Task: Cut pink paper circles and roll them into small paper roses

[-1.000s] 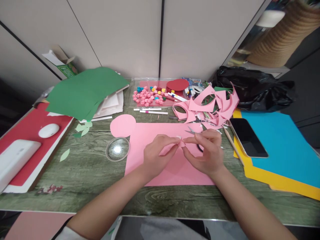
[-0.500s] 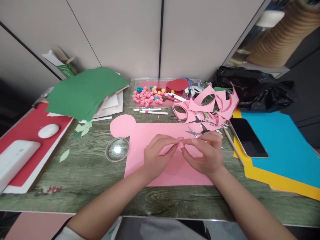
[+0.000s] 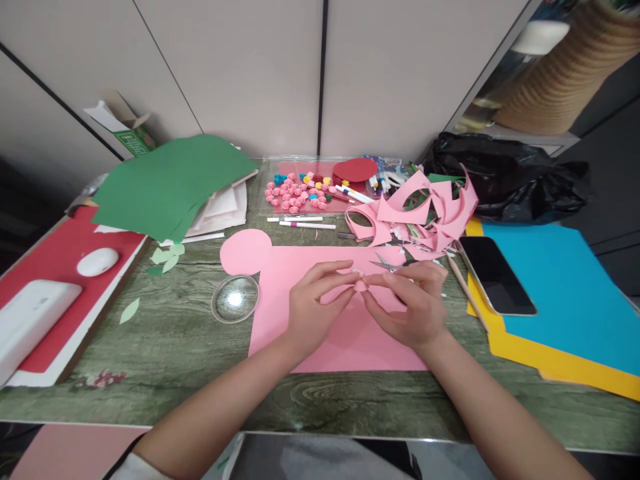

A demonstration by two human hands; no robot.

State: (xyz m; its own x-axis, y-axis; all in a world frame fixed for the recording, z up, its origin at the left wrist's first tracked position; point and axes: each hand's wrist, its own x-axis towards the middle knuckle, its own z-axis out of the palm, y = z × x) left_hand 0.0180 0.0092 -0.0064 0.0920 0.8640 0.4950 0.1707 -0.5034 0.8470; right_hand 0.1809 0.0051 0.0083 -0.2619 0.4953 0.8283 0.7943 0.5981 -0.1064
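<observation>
Between my two hands is a small curled pink paper piece point(image 3: 360, 285), pinched from both sides. My left hand point(image 3: 316, 307) grips it with thumb and fingertips. From the other side, thumb and fingers of my right hand point(image 3: 413, 303) also close on it. Both hands hover over a large pink sheet point(image 3: 340, 353) lying flat. Scissors point(image 3: 386, 264) lie on that sheet just beyond my right hand, their handles partly hidden. A pink paper circle point(image 3: 245, 252) overlaps the sheet's far left corner, and a clear round tape roll point(image 3: 235, 299) rests at its left edge.
Pink rolled paper pieces point(image 3: 295, 193) fill a clear tray at the back. Pink scraps point(image 3: 425, 207) heap beside it. A phone point(image 3: 497, 275) and wooden stick point(image 3: 467, 293) lie right, on blue paper point(image 3: 575, 293). Green sheets point(image 3: 170, 180) are at back left.
My left hand's fingers have lifted and spread slightly around the pink piece, which has turned a little. The things on the table have not moved.
</observation>
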